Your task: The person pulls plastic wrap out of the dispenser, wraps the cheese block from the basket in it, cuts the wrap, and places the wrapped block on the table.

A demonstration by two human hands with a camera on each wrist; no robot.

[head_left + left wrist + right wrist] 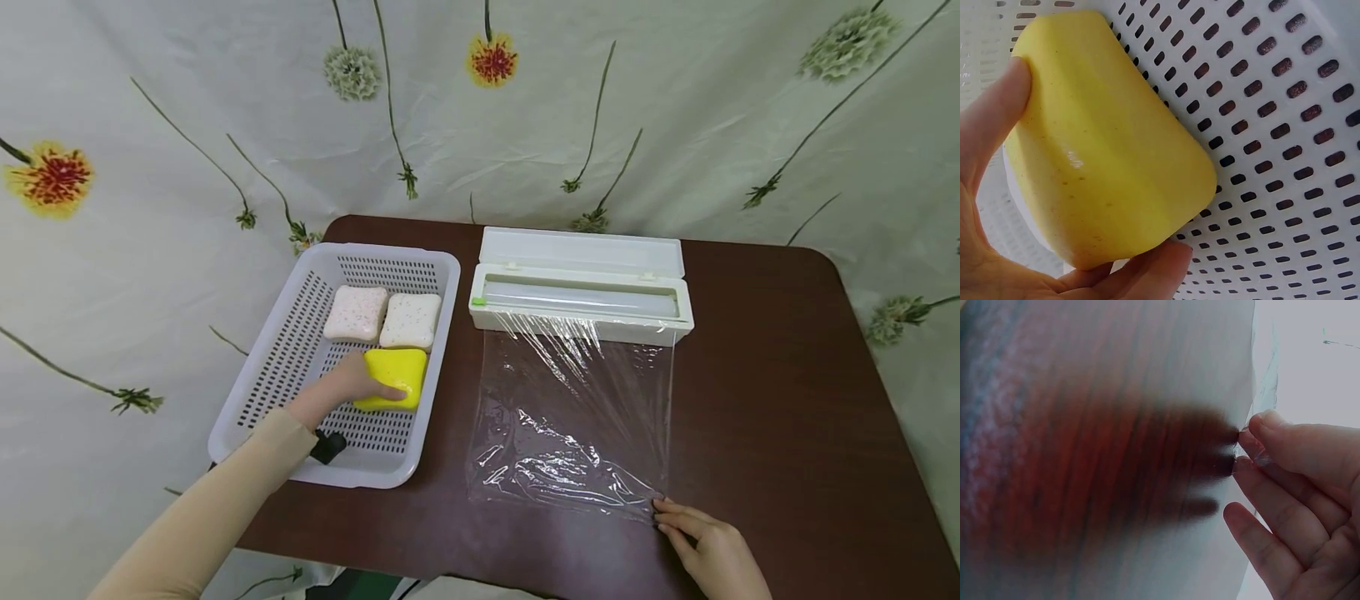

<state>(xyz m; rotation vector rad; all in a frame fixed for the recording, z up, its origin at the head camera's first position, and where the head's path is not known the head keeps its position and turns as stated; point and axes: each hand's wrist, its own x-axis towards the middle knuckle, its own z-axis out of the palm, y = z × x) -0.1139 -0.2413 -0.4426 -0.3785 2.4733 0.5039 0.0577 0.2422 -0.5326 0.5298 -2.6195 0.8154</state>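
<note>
On the left, the basket (292,358) sits on the desk (780,375). In it, the left hand (351,382) has its thumb and fingers clamped on the yellow block (401,371). This lies near the basket's right side, in front of a pinkish block (356,313) and a white block (411,320). A snug grip on its edges is best; a hard squeeze could make it slip. Then comes clear film (540,400), pulled out of the white box (581,327). Its front part is wrinkly, so a soft, even pull should help. On the right, the right hand (708,546) pinches its front corner between thumb and fingers. Yanking may rip it.
</note>
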